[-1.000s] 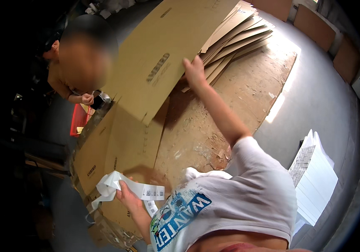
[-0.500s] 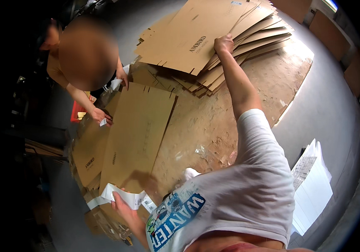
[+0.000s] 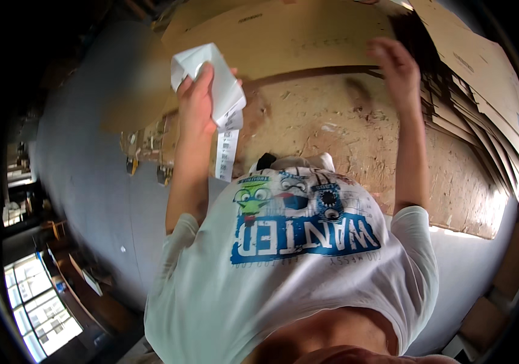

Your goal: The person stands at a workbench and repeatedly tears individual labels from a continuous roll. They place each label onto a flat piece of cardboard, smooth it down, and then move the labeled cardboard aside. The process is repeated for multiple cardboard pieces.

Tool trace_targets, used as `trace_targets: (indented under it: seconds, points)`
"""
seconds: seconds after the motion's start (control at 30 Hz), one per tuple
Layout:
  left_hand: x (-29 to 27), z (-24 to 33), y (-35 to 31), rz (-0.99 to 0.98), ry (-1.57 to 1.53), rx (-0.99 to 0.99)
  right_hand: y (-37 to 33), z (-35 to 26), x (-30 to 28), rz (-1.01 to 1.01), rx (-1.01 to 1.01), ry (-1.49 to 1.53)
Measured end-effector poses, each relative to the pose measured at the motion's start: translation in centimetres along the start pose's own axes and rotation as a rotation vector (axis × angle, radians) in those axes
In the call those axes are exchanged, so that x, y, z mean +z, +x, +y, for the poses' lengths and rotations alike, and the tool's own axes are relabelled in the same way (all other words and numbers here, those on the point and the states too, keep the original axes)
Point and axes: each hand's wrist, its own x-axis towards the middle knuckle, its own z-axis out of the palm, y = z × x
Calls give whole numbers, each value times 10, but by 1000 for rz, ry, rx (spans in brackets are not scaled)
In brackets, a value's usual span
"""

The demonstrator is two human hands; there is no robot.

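My left hand (image 3: 197,100) is closed around a folded strip of white labels (image 3: 216,82), its thumb on top. The strip's printed tail (image 3: 227,151) hangs below the hand. My right hand (image 3: 400,73), somewhat smeared by motion, is raised beside the near edge of a large flat cardboard sheet (image 3: 308,42). Its fingers are loosely bent and apart, and nothing shows in them.
A worn brown tabletop (image 3: 308,115) lies between my arms. To the right is an uneven stack of flat cardboard sheets (image 3: 472,67). Grey floor (image 3: 96,121) stretches to the left, and a bright window (image 3: 41,303) is at the lower left.
My right hand has left the cardboard stack and come back over the table near the flat sheet. My left hand still holds the label strip. The view has turned, and the co-worker is out of view.
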Motion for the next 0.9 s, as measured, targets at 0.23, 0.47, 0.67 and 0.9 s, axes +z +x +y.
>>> trace_targets:
  seconds: [0.23,0.47,0.67,0.9]
  points:
    - [-5,35,0,1,-60,53,-66,-82,183,-577,79,853]
    - [-38,29,-42,3,-246,-209,-69,-99,178,-612,64,780]
    - [-37,4,-50,-52,-184,-374,-72,-98,167,-622,165,641]
    - [-29,-23,-27,-42,-321,-492,-81,-85,157,-303,-147,301]
